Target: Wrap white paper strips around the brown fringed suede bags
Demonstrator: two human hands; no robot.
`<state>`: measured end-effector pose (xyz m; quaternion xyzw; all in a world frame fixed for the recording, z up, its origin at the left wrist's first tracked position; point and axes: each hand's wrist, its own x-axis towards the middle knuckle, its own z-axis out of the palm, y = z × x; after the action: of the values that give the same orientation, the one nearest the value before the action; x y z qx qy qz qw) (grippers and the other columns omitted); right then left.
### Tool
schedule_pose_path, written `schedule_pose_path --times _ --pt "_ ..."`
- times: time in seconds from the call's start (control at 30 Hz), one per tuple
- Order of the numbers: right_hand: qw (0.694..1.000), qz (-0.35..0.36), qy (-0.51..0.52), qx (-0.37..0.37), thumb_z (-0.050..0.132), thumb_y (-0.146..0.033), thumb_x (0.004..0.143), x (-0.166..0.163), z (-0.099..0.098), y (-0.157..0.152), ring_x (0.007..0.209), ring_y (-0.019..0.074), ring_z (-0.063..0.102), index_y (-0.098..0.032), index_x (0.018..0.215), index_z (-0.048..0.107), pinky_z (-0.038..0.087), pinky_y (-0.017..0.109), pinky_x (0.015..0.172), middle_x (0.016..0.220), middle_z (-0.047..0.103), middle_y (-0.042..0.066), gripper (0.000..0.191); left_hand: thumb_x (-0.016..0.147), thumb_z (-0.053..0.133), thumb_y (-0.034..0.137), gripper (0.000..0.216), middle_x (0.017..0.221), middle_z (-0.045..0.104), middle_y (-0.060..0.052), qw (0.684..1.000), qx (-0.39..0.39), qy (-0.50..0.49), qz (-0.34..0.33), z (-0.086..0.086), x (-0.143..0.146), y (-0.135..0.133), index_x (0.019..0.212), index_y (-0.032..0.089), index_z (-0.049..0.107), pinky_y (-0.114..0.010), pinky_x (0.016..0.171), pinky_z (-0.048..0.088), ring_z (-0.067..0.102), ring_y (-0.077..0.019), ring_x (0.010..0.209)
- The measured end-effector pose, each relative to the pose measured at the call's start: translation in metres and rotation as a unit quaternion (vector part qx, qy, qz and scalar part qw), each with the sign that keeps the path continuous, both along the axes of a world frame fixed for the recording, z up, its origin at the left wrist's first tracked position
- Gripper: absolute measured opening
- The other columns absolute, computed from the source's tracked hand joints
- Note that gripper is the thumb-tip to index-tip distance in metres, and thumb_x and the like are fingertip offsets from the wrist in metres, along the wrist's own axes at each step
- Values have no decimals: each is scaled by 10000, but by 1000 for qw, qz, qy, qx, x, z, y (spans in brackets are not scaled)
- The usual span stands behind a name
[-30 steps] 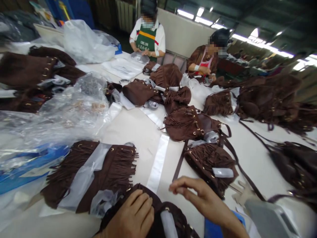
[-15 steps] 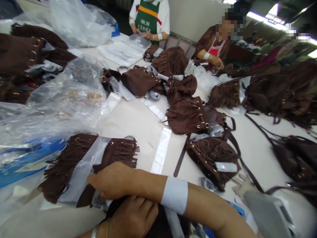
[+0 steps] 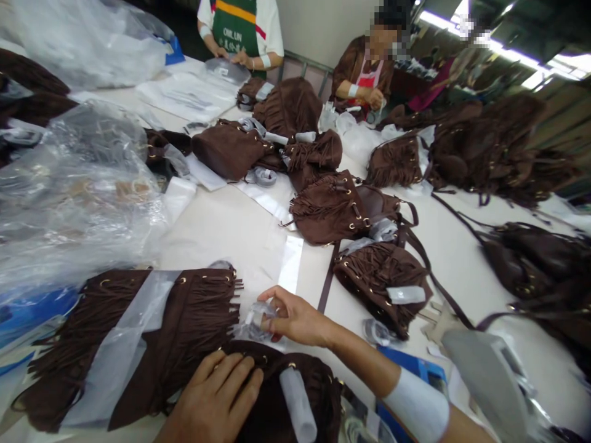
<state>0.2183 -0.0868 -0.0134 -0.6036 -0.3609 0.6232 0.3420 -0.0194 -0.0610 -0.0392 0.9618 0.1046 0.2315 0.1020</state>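
My left hand [image 3: 217, 397] rests on a dark brown bag [image 3: 272, 412] at the bottom, fingers stretched across its upper side and not wrapped round it. A pale wrapped tube [image 3: 298, 403] lies on that bag. Just beyond it, my right hand [image 3: 290, 317] pinches a clear plastic roll [image 3: 255, 321] that looks like tape, between thumb and fingers. Left of my hands lies a fringed brown bag [image 3: 184, 332] with gold eyelets and a strip of translucent wrap [image 3: 120, 344] across it.
Several fringed brown bags [image 3: 323, 206] lie across the pale table [image 3: 217, 227]. Crumpled clear plastic [image 3: 87, 178] covers the left. A grey device [image 3: 484, 381] stands at the right. Two co-workers stand at the far side, one in a green apron [image 3: 235, 27].
My right hand has moved from over the fringed bag to the right, now showing the clear roll. My left hand has shifted slightly left and its fingers have straightened on the bag. The view has turned right.
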Motion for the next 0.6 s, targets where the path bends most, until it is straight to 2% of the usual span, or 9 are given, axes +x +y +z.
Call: schedule_pose_path --times 0.1,0.17,0.23,0.33,0.47,0.6 --pt "997 -38 41 -44 638 -196 776 -4 -20 -5 659 133 597 -234 1097 464 535 292 561 919 551 -14 367 974 417 206 322 1146 709 -60 995 8 99 17 4 0 11 1205 231 640 -448 947 373 612 -252 1039" --pt "998 -32 40 -45 592 -178 807 -7 -27 -5 653 137 609 -237 1083 436 526 280 562 886 579 -18 323 943 479 180 342 1205 686 -105 985 24 167 29 11 3 18 1260 176 608 -458 913 397 610 -282 1065" --pt "999 -19 27 -41 548 -177 848 -9 -28 -5 626 134 611 -239 1081 407 505 265 566 834 600 -27 279 923 519 182 358 1231 668 -142 976 21 214 42 18 8 24 1269 139 600 -462 888 429 611 -301 1076" --pt "999 7 -27 -30 514 -198 888 -9 -24 -7 608 132 578 -230 1086 399 455 247 565 742 578 -44 231 893 545 165 379 1223 669 -133 955 -39 289 48 29 18 33 1266 173 613 -466 870 483 626 -310 1066" --pt "992 18 -124 -9 479 -217 921 -10 -22 -10 664 142 549 -213 1069 416 418 255 615 708 563 -41 162 834 562 92 519 1247 653 -63 917 -172 360 -14 42 34 49 1310 296 577 -414 917 510 631 -263 1087" --pt "991 -42 -123 -36 434 -233 942 -17 -32 -12 658 145 569 -217 1060 410 410 257 612 720 587 -33 121 818 545 59 529 1259 630 17 890 -264 355 -114 51 46 65 1239 378 589 -334 955 491 626 -200 1102"
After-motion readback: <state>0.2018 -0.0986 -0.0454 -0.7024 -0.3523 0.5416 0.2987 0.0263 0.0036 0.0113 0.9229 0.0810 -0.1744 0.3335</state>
